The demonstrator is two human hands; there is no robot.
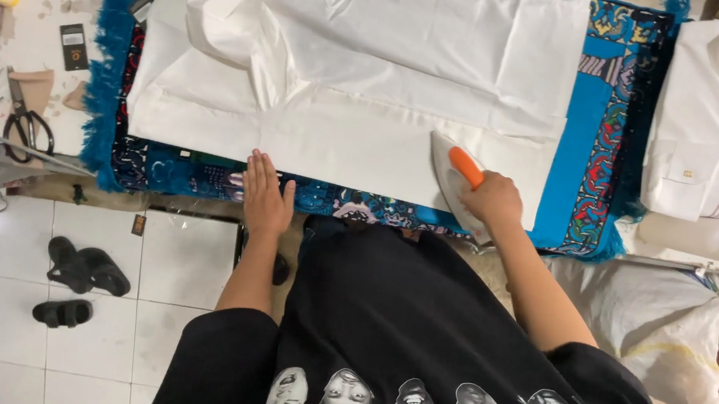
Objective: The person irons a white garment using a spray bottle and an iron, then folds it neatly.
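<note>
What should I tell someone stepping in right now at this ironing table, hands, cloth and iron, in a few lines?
Right hand grips the orange handle of the white iron, pressing the white garment's near right hem.
Left hand lies flat and open on the near edge, holding the cloth against the blue patterned mat.
Done: the strip by the near hem looks smooth.
Left: the folded, creased upper part.
A folded white shirt lies to the right; scissors to the left.
</note>
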